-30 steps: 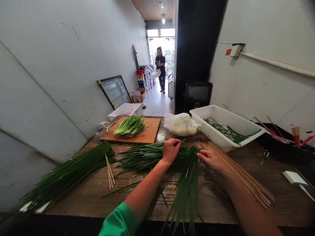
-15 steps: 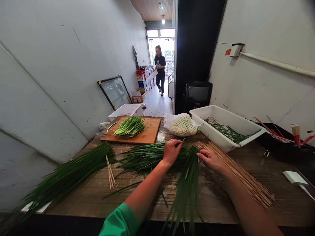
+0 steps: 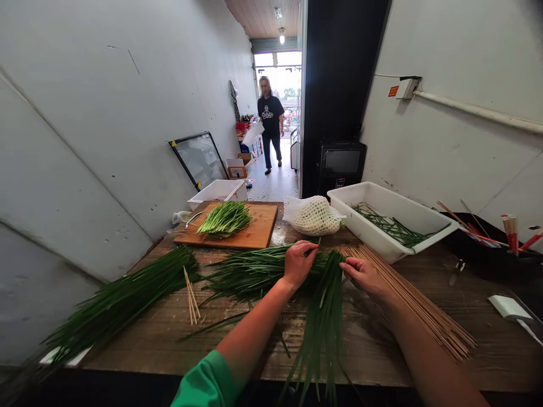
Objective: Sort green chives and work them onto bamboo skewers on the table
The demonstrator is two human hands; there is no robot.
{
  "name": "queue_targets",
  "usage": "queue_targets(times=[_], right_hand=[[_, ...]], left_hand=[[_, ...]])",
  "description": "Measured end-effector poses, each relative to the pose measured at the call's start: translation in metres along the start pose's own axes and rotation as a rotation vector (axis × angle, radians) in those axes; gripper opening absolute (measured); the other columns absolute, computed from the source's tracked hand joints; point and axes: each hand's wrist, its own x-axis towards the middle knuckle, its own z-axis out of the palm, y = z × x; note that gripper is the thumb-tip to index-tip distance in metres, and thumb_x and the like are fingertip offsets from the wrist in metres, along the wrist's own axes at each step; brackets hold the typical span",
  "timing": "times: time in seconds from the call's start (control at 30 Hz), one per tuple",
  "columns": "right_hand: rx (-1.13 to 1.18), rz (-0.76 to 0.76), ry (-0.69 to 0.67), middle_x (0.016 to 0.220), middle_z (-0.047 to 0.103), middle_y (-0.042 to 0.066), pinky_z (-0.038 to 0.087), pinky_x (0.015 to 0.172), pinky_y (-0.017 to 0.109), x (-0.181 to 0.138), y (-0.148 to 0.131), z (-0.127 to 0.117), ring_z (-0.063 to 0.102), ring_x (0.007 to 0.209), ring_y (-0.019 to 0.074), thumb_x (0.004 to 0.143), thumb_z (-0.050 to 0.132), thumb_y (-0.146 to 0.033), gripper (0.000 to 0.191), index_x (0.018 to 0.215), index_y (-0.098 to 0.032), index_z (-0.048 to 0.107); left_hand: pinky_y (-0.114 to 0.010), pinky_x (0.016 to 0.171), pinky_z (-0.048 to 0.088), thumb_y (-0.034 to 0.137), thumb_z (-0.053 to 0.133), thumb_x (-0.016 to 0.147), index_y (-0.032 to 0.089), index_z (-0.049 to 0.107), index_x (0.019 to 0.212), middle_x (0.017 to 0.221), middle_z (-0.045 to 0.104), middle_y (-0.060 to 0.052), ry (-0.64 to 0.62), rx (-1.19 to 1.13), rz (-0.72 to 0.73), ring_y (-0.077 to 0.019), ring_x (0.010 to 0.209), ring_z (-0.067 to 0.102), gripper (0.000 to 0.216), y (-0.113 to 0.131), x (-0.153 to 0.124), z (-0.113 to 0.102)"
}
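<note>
My left hand [image 3: 298, 260] rests with curled fingers on a pile of green chives [image 3: 250, 271] in the middle of the wooden table [image 3: 373, 339]. My right hand [image 3: 363, 274] pinches the upper end of a second chive bunch [image 3: 322, 322] that runs toward me. A long bundle of bamboo skewers [image 3: 419, 308] lies just right of that hand. Which stalks each hand grips is hard to tell.
A cutting board [image 3: 250, 232] with trimmed chives, a white mesh bag [image 3: 313, 215], a white tub [image 3: 390, 217] with some chives and another tub [image 3: 218, 189] stand farther back. More chives [image 3: 119, 299] and loose skewers [image 3: 190, 294] lie left. A person [image 3: 268, 121] carrying something white walks up the corridor.
The person in the corridor has walked closer. My left hand has shifted slightly right on the chives; my right hand stays at the bunch's end.
</note>
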Motion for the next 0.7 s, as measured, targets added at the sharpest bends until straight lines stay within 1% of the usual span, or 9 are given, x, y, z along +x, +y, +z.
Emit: queue_targets(times=[0.13, 0.2, 0.3, 0.4, 0.43, 0.5, 0.6, 0.63, 0.7], right_hand=[[0.030, -0.015, -0.003, 0.050, 0.032, -0.007, 0.019, 0.040, 0.022, 0.000, 0.000, -0.001, 0.026, 0.044, 0.0067, 0.074, 0.055, -0.058, 0.042, 0.062, -0.020, 0.046], [0.045, -0.016, 0.004, 0.051, 0.031, -0.007, 0.019, 0.040, 0.022, 0.000, 0.000, 0.000, 0.026, 0.044, 0.0067, 0.075, 0.054, -0.058, 0.041, 0.063, -0.019, 0.046], [0.066, -0.013, 0.010, 0.051, 0.032, -0.007, 0.019, 0.039, 0.022, -0.002, -0.002, 0.000, 0.026, 0.044, 0.0067, 0.077, 0.054, -0.057, 0.039, 0.067, -0.019, 0.050], [0.112, -0.026, 0.049, 0.051, 0.031, -0.007, 0.018, 0.037, 0.022, -0.004, -0.005, -0.003, 0.024, 0.042, 0.0060, 0.077, 0.056, -0.056, 0.038, 0.071, -0.019, 0.052], [0.151, -0.036, 0.092, 0.050, 0.031, -0.008, 0.017, 0.037, 0.022, -0.004, -0.007, -0.006, 0.024, 0.041, 0.0057, 0.076, 0.058, -0.056, 0.038, 0.071, -0.019, 0.051], [0.272, -0.069, 0.221, 0.050, 0.030, -0.008, 0.016, 0.036, 0.021, -0.005, -0.009, -0.015, 0.024, 0.040, 0.0054, 0.074, 0.062, -0.054, 0.037, 0.068, -0.020, 0.047], [0.513, -0.170, 0.453, 0.051, 0.033, -0.008, 0.015, 0.035, 0.021, -0.008, -0.012, -0.035, 0.025, 0.040, 0.0051, 0.071, 0.068, -0.044, 0.035, 0.065, -0.022, 0.042], [0.584, -0.206, 0.507, 0.051, 0.034, -0.008, 0.015, 0.035, 0.021, -0.010, -0.012, -0.042, 0.025, 0.040, 0.0051, 0.070, 0.070, -0.040, 0.035, 0.063, -0.022, 0.041], [0.684, -0.259, 0.570, 0.050, 0.035, -0.007, 0.016, 0.035, 0.021, -0.014, -0.013, -0.056, 0.027, 0.040, 0.0055, 0.069, 0.071, -0.036, 0.036, 0.062, -0.022, 0.039]], left_hand=[[-0.026, 0.072, 0.052, 0.010, 0.065, 0.074, 0.018, 0.072, 0.078, 0.077, 0.071, -0.003, -0.145, -0.024, 0.068, -0.0133, 0.073, 0.064, 0.011, 0.004, 0.000, 0.001], [-0.027, 0.078, 0.052, 0.012, 0.064, 0.076, 0.018, 0.072, 0.083, 0.083, 0.072, -0.004, -0.171, -0.010, 0.084, -0.0146, 0.079, 0.065, 0.012, 0.006, 0.002, -0.003], [-0.030, 0.090, 0.049, 0.021, 0.057, 0.083, 0.018, 0.069, 0.101, 0.101, 0.071, -0.007, -0.213, 0.042, 0.048, -0.0172, 0.095, 0.065, 0.021, 0.010, 0.006, -0.012], [-0.030, 0.089, 0.049, 0.032, 0.051, 0.088, 0.021, 0.061, 0.117, 0.111, 0.068, -0.006, -0.404, 0.110, 0.041, -0.0186, 0.101, 0.064, 0.033, 0.019, 0.005, -0.019], [-0.030, 0.088, 0.049, 0.035, 0.050, 0.088, 0.022, 0.059, 0.119, 0.112, 0.067, -0.006, -0.444, 0.134, 0.046, -0.0194, 0.100, 0.064, 0.035, 0.024, 0.004, -0.020], [-0.029, 0.087, 0.049, 0.036, 0.050, 0.088, 0.022, 0.058, 0.120, 0.111, 0.068, -0.006, -0.455, 0.154, 0.051, -0.0202, 0.099, 0.064, 0.036, 0.035, -0.001, -0.018], [-0.025, 0.081, 0.048, 0.029, 0.049, 0.088, 0.022, 0.063, 0.112, 0.105, 0.070, -0.004, -0.473, 0.119, 0.054, -0.0185, 0.093, 0.065, 0.028, 0.050, -0.008, -0.013], [-0.023, 0.076, 0.048, 0.027, 0.051, 0.087, 0.021, 0.066, 0.106, 0.099, 0.071, -0.004, -0.522, 0.122, 0.058, -0.0176, 0.087, 0.066, 0.024, 0.053, -0.011, -0.011], [-0.020, 0.064, 0.046, 0.023, 0.057, 0.082, 0.020, 0.070, 0.090, 0.083, 0.072, -0.002, -0.695, 0.175, 0.068, -0.0157, 0.073, 0.064, 0.015, 0.053, -0.013, -0.013]])
